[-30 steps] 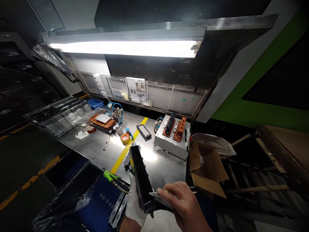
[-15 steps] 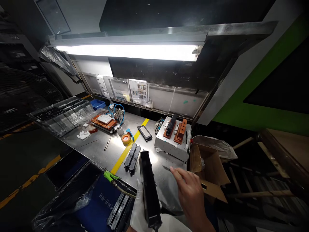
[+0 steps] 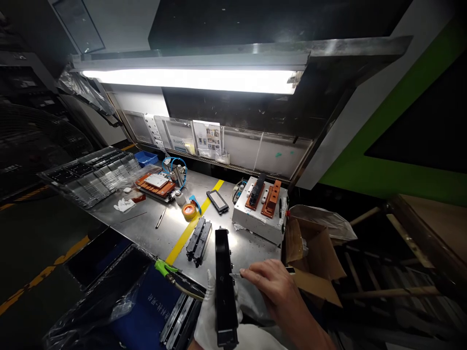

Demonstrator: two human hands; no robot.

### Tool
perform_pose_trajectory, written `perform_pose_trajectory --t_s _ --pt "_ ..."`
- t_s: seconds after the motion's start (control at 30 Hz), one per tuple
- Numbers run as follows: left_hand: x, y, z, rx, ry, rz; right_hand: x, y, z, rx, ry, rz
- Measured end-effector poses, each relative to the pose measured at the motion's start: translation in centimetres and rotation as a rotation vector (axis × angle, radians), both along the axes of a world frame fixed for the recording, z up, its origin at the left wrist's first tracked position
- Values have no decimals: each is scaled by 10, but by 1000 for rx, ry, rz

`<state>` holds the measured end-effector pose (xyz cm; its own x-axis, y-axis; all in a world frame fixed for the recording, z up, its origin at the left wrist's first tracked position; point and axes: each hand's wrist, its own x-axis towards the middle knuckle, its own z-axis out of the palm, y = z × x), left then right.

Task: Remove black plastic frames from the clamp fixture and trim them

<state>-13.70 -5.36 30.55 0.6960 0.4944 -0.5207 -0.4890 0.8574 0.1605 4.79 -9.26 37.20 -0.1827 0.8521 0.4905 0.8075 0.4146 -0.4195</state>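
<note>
My left hand [image 3: 207, 316], in a white glove, is closed around a long black plastic housing [image 3: 224, 291], which it holds upright-slanted in front of the bench. The housing is a narrow, hollow trough with small tabs along its right edge. My bare right hand [image 3: 272, 287] is closed on a knife [image 3: 236, 275]. Its thin blade reaches the right edge of the housing, near the tabs; whether it touches is hard to tell. The dark rear end of the handle shows behind the knuckles. Two similar black parts [image 3: 199, 241] lie side by side on the bench just beyond.
Orange tape [image 3: 189, 211], a pen-like tool [image 3: 160, 218] and a black frame [image 3: 218, 201] lie on the metal bench [image 3: 146, 238]. A white fixture box [image 3: 257, 224] stands right, near a cardboard box [image 3: 321, 257]. A green air gun [image 3: 165, 267] hangs at the front edge.
My right hand has moved left, bringing the knife blade to the housing's right edge. The housing has turned a little in my left hand, showing more of its hollow inside.
</note>
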Motion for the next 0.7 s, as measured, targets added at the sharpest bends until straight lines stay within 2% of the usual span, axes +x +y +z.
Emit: perform_pose_trajectory --t_s 0.13,0.23,0.3,0.5,0.7 --pt "-3 -3 -1 -11 -4 -73 1 4 -10 -2 -30 -62" --pt "-1 -1 2 -14 -8 -49 3 5 -18 61 -81 -223" --pt "2 1 4 -16 -10 -18 5 4 -22 98 -73 -281" --pt "4 2 9 -32 -9 28 6 5 -13 61 -25 -93" --pt "6 0 9 -50 -10 20 9 13 -3 12 -23 -88"
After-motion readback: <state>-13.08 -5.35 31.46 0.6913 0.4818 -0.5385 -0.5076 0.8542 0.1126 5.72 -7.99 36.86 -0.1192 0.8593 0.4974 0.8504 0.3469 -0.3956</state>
